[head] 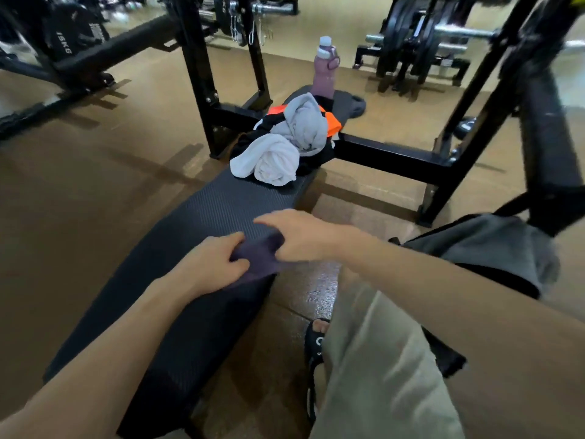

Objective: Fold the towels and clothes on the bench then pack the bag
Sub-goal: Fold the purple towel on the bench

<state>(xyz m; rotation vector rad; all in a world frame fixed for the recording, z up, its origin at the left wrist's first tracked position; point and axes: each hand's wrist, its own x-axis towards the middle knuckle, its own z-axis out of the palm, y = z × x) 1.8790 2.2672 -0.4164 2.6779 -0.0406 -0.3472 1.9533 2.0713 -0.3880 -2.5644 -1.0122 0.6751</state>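
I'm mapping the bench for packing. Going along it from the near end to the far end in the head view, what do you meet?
Both hands on a small dark purple cloth → white towel → grey towel lying on black and orange clothes → purple water bottle.

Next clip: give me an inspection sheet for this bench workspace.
Surface: black bench, textured pad, bare in the middle.
Job's things: small dark purple cloth at the near edge; white towel and grey towel heaped unfolded on black-and-orange clothing at the far end.
Clutter: purple bottle upright beyond the heap.
Hands: left hand and right hand both pinch the cloth.
Cables: nothing seen.
Surroundings: weight racks, brown floor.
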